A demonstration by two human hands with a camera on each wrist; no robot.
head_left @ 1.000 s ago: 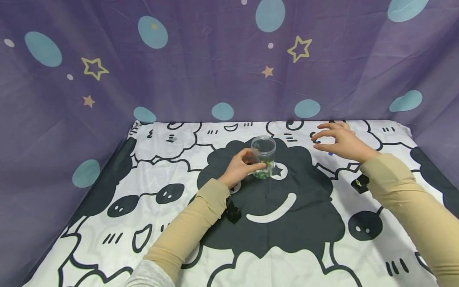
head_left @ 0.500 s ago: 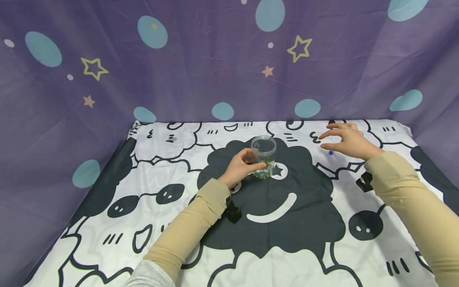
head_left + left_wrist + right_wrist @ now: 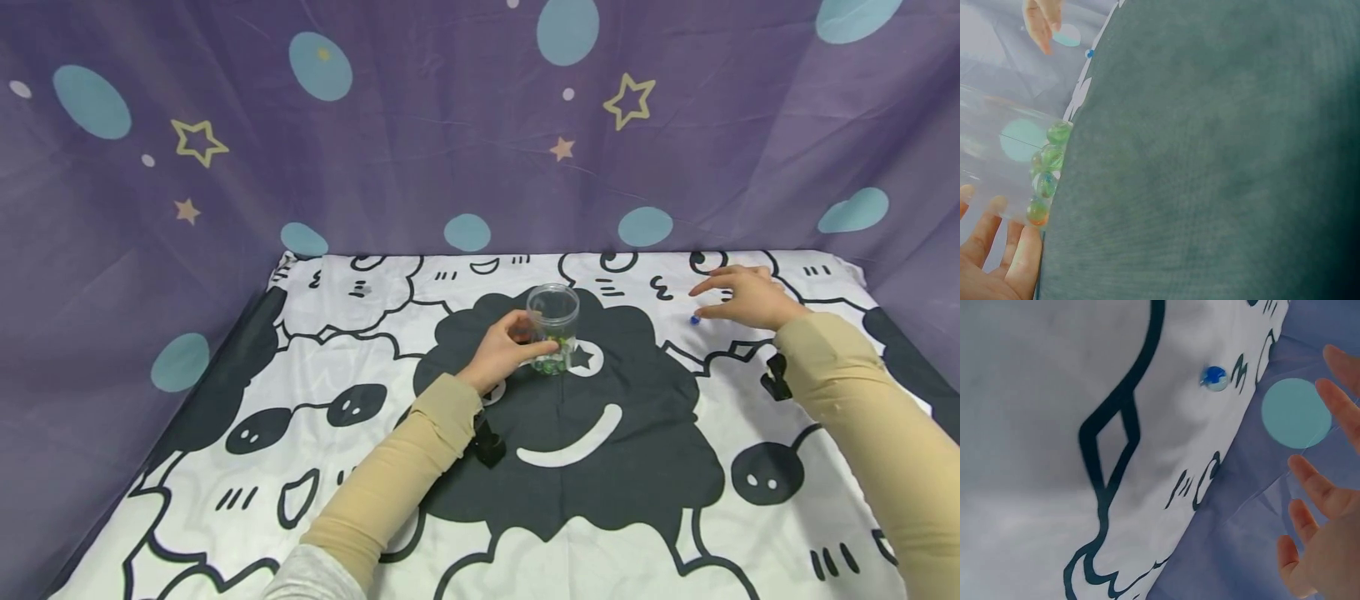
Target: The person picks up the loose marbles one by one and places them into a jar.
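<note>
My left hand (image 3: 501, 352) grips a clear open-topped plastic jar (image 3: 553, 307), which stands upright on the cloth. Several mostly green glass marbles (image 3: 1050, 156) lie in the bottom of the jar in the left wrist view. Off to the right, my right hand (image 3: 750, 298) hovers with its fingers and thumb spread apart, holding nothing. Just by that thumb a blue marble (image 3: 695, 320) sits on the white part of the cloth. The right wrist view shows this marble as clear glass with blue inside, apart from the fingers.
A black-and-white cartoon cloth (image 3: 562, 492) covers the table. Behind it and at the sides hangs a purple curtain (image 3: 420, 150) with stars and ovals. Small black devices are at the left wrist (image 3: 487, 443) and right wrist (image 3: 777, 379).
My right hand has shifted right and lowered toward the cloth, so the blue marble shows more fully beside the thumb. The left hand and the jar have stayed in place.
</note>
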